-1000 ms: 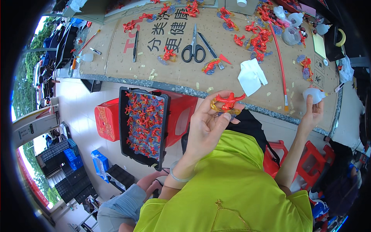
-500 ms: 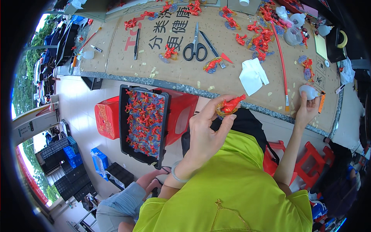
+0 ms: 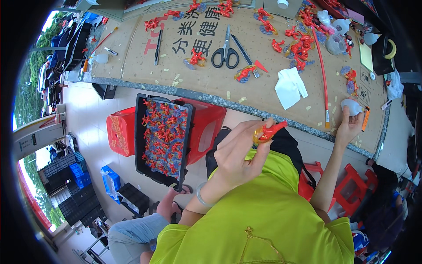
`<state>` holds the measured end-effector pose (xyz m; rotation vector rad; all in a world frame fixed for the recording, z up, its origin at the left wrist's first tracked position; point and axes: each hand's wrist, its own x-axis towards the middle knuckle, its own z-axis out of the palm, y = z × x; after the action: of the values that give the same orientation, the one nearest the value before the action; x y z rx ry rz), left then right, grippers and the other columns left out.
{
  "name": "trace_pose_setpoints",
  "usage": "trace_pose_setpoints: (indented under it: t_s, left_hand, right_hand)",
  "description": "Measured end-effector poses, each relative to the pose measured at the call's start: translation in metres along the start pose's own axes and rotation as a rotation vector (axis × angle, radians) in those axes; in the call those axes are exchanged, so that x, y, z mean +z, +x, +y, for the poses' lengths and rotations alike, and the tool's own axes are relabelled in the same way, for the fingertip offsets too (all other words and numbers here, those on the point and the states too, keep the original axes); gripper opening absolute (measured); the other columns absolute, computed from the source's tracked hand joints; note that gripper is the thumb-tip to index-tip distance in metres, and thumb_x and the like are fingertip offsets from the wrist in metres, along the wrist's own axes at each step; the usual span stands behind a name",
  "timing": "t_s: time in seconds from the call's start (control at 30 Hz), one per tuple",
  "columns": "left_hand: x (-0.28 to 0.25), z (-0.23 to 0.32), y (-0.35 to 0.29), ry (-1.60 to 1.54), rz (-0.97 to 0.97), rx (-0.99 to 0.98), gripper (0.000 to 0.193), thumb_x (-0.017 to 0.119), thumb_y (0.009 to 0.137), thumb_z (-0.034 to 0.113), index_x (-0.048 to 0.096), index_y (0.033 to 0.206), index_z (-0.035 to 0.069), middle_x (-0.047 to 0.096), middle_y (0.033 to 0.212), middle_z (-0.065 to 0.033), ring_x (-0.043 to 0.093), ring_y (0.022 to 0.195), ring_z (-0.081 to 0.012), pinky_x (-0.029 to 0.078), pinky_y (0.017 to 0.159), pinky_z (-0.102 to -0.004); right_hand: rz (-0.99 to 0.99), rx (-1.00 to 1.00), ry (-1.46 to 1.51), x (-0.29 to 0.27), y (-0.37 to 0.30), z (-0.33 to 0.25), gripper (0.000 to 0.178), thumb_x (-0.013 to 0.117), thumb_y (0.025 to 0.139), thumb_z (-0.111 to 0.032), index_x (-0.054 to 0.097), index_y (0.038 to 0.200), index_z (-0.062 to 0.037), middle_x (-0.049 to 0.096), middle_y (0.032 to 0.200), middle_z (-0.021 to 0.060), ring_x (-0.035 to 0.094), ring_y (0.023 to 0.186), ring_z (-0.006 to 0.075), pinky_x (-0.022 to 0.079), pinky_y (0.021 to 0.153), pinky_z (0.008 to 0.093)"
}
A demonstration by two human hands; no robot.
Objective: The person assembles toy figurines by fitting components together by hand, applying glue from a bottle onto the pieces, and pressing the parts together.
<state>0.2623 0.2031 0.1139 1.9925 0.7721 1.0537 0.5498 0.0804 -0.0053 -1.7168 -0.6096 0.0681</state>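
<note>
My left hand (image 3: 241,153), closed in front of my chest just off the table's edge, pinches a small red figurine (image 3: 271,130) with a clear yellow base. Its red part points to the upper right. At the table's right front corner, my right hand (image 3: 349,126) has its fingers around a translucent white squeeze bottle (image 3: 351,107). An orange-handled tool (image 3: 365,119) lies beside that hand. A folded white cloth or tissue (image 3: 290,88) rests on the table between the two hands. A long red brush (image 3: 322,79) lies to its right.
Black-handled scissors (image 3: 225,55), a craft knife (image 3: 245,53) and many red figurines (image 3: 301,46) lie across the cardboard-covered table (image 3: 132,66). Left of me, a black tray (image 3: 140,149) full of figurines sits on red stools (image 3: 121,132). Another person's legs (image 3: 136,233) are at lower left.
My left hand has drawn slightly down and toward my body, rolling so the back of the hand shows more and the figurine is tilted differently. My right hand stays at the bottle.
</note>
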Motion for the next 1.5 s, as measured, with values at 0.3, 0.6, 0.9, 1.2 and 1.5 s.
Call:
trace_pose_setpoints:
  t_s: [0.3, 0.6, 0.9, 1.2, 1.5]
  left_hand:
    - [-0.002, -0.003, -0.003, -0.076, 0.016, 0.128, 0.035, 0.064, 0.065, -0.012, 0.061, 0.1, -0.012, 0.067, 0.093, -0.0199, 0.066, 0.079, -0.0312, 0.054, 0.072, -0.0328]
    - [-0.023, 0.013, -0.005, -0.152, 0.043, 0.138, 0.047, 0.065, 0.063, -0.013, 0.058, 0.109, -0.009, 0.067, 0.097, -0.0197, 0.065, 0.084, -0.0306, 0.055, 0.073, -0.0333]
    - [-0.051, 0.029, -0.001, -0.242, -0.164, -0.021, 0.065, 0.068, 0.065, -0.004, 0.053, 0.127, 0.005, 0.064, 0.114, -0.0073, 0.06, 0.101, -0.0232, 0.051, 0.087, -0.0286]
    - [-0.08, 0.019, -0.019, -0.201, 0.039, 0.122, 0.044, 0.064, 0.077, 0.001, 0.052, 0.116, -0.012, 0.063, 0.105, -0.023, 0.063, 0.092, -0.0338, 0.053, 0.08, -0.0384]
    - [-0.108, 0.036, -0.091, -0.15, 0.654, 0.265, 0.027, 0.056, 0.081, -0.006, 0.058, 0.107, -0.014, 0.064, 0.094, -0.0198, 0.063, 0.079, -0.0324, 0.054, 0.066, -0.0361]
  right_hand:
    - [-0.01, -0.005, 0.001, -0.001, 0.0, 0.0, 0.031, 0.06, 0.086, 0.0, 0.05, 0.114, 0.0065, 0.061, 0.114, 0.0171, 0.058, 0.103, 0.019, 0.046, 0.091, 0.0297]
    - [-0.013, -0.018, 0.004, 0.001, -0.003, -0.002, 0.03, 0.059, 0.086, 0.001, 0.05, 0.114, 0.0062, 0.061, 0.114, 0.016, 0.058, 0.103, 0.0189, 0.046, 0.092, 0.0294]
    - [-0.009, -0.045, -0.068, -0.003, 0.0, 0.0, 0.031, 0.059, 0.087, -0.001, 0.049, 0.116, 0.007, 0.06, 0.115, 0.0177, 0.058, 0.105, 0.02, 0.045, 0.093, 0.0299]
    - [0.095, -0.201, -0.045, -0.008, 0.006, 0.019, 0.035, 0.058, 0.088, -0.004, 0.047, 0.121, 0.0049, 0.054, 0.117, 0.0165, 0.053, 0.106, 0.0225, 0.043, 0.093, 0.0342]
    - [-0.116, -0.499, 0.188, 0.116, -0.022, -0.051, 0.037, 0.06, 0.088, -0.016, 0.048, 0.117, 0.0037, 0.051, 0.109, 0.0141, 0.05, 0.1, 0.0235, 0.04, 0.092, 0.0362]
